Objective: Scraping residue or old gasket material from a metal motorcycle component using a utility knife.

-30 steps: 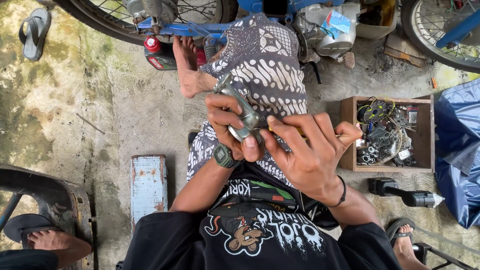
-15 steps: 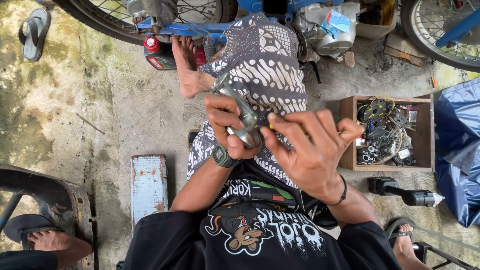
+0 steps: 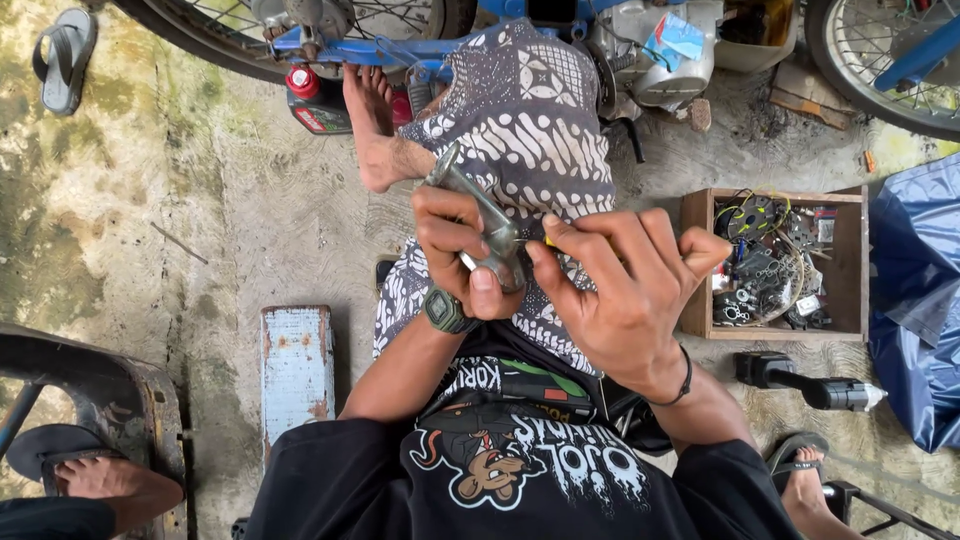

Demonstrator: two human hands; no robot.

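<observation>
Grey metal part point(image 3: 478, 218), tilted over the patterned-cloth lap, gripped in the left hand point(image 3: 458, 250), thumb pressed at its lower end. Right hand point(image 3: 620, 290) touching that end, fingers pinched on something small and yellowish, mostly hidden. Right: wooden box point(image 3: 695, 260) of wires and hardware. Beyond: blue motorbike point(image 3: 440, 25), red bottle point(image 3: 312, 100).

Lower end of the metal part point(image 3: 478, 215) buried in the left hand point(image 3: 455, 255) grip. Small yellow item under the right hand point(image 3: 620, 290) fingertips too covered to identify. Clutter in the wooden box point(image 3: 770, 195) too tangled to sort out.
</observation>
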